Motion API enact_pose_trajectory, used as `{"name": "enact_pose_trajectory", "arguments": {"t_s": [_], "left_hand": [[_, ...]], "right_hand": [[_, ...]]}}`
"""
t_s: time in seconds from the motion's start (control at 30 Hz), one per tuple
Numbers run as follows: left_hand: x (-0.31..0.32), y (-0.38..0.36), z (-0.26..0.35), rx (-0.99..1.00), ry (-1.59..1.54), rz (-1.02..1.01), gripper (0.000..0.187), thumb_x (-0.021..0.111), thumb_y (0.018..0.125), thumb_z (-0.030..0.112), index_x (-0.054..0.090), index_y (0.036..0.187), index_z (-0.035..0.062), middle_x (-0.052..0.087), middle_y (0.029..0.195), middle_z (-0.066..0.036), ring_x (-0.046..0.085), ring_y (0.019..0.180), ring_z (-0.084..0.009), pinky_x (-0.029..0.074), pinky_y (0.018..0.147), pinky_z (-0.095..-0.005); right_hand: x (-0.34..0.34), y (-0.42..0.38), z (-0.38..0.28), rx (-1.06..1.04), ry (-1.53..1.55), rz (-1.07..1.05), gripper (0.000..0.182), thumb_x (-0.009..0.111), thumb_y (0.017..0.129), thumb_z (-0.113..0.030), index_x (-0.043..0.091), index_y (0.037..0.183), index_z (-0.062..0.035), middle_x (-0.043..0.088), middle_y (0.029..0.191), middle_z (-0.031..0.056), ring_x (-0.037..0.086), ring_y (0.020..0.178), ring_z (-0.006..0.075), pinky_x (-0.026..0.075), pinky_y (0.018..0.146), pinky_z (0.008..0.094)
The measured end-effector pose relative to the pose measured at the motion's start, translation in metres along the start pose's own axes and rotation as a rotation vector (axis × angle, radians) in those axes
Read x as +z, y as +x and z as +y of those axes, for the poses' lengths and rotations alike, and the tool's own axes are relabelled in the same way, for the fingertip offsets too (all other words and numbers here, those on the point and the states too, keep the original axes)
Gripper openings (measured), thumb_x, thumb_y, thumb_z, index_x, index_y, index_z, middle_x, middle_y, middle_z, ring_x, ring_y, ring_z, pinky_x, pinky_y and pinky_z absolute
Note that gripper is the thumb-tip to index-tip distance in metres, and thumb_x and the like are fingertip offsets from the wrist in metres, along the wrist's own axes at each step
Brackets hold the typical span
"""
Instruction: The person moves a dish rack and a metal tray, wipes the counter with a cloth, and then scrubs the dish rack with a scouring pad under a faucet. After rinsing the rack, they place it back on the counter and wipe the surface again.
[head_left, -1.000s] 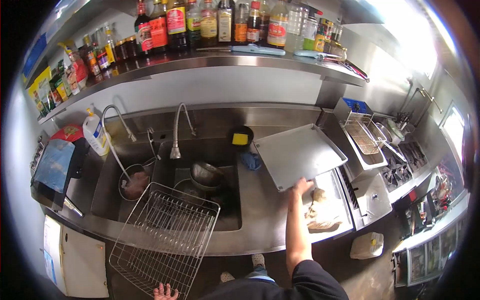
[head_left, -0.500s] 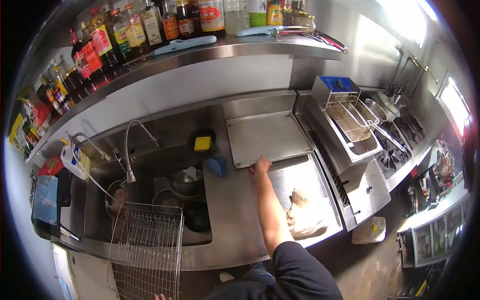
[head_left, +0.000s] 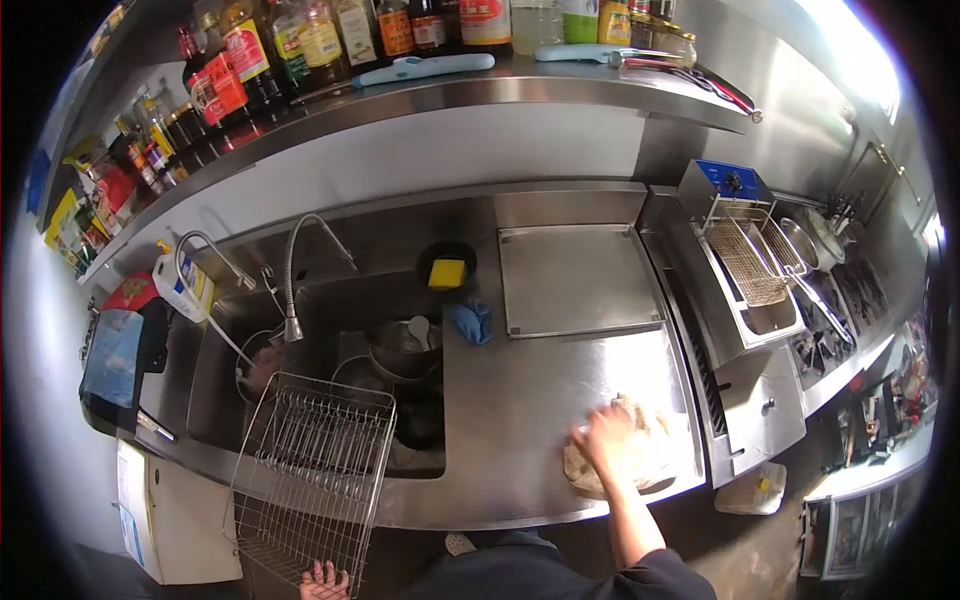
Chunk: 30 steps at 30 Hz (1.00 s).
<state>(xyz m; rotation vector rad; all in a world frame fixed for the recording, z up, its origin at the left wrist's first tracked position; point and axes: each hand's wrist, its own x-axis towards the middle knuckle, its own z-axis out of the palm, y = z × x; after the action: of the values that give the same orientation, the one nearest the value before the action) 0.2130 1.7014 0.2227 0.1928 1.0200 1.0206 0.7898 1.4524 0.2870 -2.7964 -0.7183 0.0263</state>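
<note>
A wire dish rack [head_left: 315,470] leans over the sink's front edge, its lower end hanging past the counter. At that lower end, my left hand [head_left: 325,582] has its fingers curled around the wires. My right hand [head_left: 605,440] is over a pale, crumpled cloth [head_left: 650,450] on the sunlit right part of the steel counter [head_left: 510,440]. Motion smears its fingers, so I cannot tell whether they grip the cloth. Behind it, a flat metal tray [head_left: 580,280] lies against the back of the counter.
Left of the counter's middle, the sink [head_left: 215,390] contains pots and a bowl [head_left: 395,350]. A yellow sponge [head_left: 447,273] and a blue cloth [head_left: 470,322] sit near its right rim. A fryer [head_left: 740,260] with a basket stands right. Bottles line the shelf [head_left: 450,95] above.
My right hand has left the tray's front edge and come toward me onto the pale cloth. More of my left hand shows at the rack. The view has shifted.
</note>
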Motion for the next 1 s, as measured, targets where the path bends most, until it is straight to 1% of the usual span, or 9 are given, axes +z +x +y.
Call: {"name": "enact_pose_trajectory", "arguments": {"t_s": [0.1,0.33,0.53,0.6,0.67,0.73,0.9,0.93,1.0], "left_hand": [[0.002,0.003,-0.008,-0.097,0.010,0.032,0.020,0.050,0.072,0.025,0.061,0.087,0.0198,0.061,0.102,0.008,0.055,0.103,-0.0160,0.035,0.094,-0.0523],[0.019,-0.002,-0.016,-0.009,0.031,0.249,0.028,0.052,0.073,0.027,0.063,0.095,0.0145,0.063,0.098,0.000,0.056,0.100,-0.0128,0.035,0.093,-0.0510],[-0.108,0.083,0.019,-0.459,-0.517,0.040,0.035,0.032,0.086,0.048,0.051,0.110,0.0302,0.040,0.135,-0.002,0.045,0.118,-0.0279,0.039,0.085,-0.0620],[-0.111,0.076,0.007,0.225,0.493,-0.581,0.037,0.031,0.086,0.050,0.054,0.107,0.0312,0.041,0.134,-0.002,0.041,0.121,-0.0276,0.032,0.090,-0.0664],[-0.106,0.065,0.003,0.314,0.576,-0.491,0.034,0.032,0.085,0.051,0.057,0.097,0.0307,0.047,0.128,0.001,0.040,0.122,-0.0264,0.028,0.094,-0.0668],[-0.030,0.029,0.013,-0.205,-0.321,0.211,0.028,0.034,0.086,0.049,0.056,0.094,0.0335,0.049,0.125,0.004,0.037,0.124,-0.0244,0.029,0.093,-0.0670],[-0.038,0.051,0.010,-0.221,-0.307,0.207,0.026,0.035,0.085,0.049,0.055,0.095,0.0355,0.048,0.126,0.006,0.036,0.125,-0.0227,0.028,0.097,-0.0622],[-0.042,0.062,0.005,-0.147,-0.222,0.251,0.023,0.038,0.084,0.045,0.055,0.094,0.0334,0.049,0.125,0.005,0.039,0.123,-0.0232,0.031,0.095,-0.0609],[-0.046,0.060,-0.004,-0.069,-0.144,0.298,0.019,0.042,0.082,0.041,0.054,0.093,0.0313,0.050,0.123,0.003,0.041,0.121,-0.0236,0.034,0.094,-0.0595]], "right_hand": [[0.058,0.108,-0.073,-0.515,0.382,0.203,0.051,0.064,0.073,-0.021,0.048,0.118,-0.0056,0.045,0.124,0.0177,0.045,0.113,0.0342,0.037,0.096,0.0413],[0.108,0.206,-0.200,-0.268,0.176,-0.149,0.054,0.059,0.077,-0.018,0.039,0.127,-0.0141,0.044,0.126,0.0158,0.047,0.110,0.0332,0.041,0.092,0.0414],[-0.014,0.090,-0.042,-0.002,0.420,0.293,0.048,0.064,0.071,-0.017,0.051,0.116,-0.0054,0.055,0.105,0.0166,0.051,0.097,0.0331,0.044,0.080,0.0415],[-0.003,0.087,0.065,0.350,0.351,0.400,0.043,0.057,0.078,-0.016,0.047,0.118,-0.0040,0.049,0.104,0.0215,0.049,0.094,0.0327,0.043,0.080,0.0428],[0.035,0.092,0.146,0.546,-0.062,0.608,0.046,0.053,0.080,-0.012,0.039,0.123,-0.0011,0.046,0.101,0.0202,0.048,0.089,0.0351,0.044,0.075,0.0429],[0.039,0.100,0.118,0.598,-0.275,0.443,0.050,0.052,0.078,-0.010,0.038,0.124,0.0002,0.047,0.102,0.0188,0.048,0.090,0.0343,0.044,0.075,0.0430],[0.162,0.125,-0.043,-0.337,0.005,0.326,0.050,0.046,0.078,-0.008,0.040,0.128,-0.0067,0.042,0.126,0.0205,0.042,0.115,0.0344,0.029,0.099,0.0487],[0.133,0.123,-0.088,-0.479,0.080,0.008,0.055,0.046,0.075,-0.001,0.041,0.129,-0.0088,0.048,0.119,0.0203,0.044,0.110,0.0367,0.032,0.098,0.0467],[0.098,0.111,-0.115,-0.373,0.329,0.018,0.057,0.048,0.072,0.001,0.041,0.129,-0.0086,0.049,0.119,0.0204,0.044,0.111,0.0365,0.034,0.097,0.0457]]}}
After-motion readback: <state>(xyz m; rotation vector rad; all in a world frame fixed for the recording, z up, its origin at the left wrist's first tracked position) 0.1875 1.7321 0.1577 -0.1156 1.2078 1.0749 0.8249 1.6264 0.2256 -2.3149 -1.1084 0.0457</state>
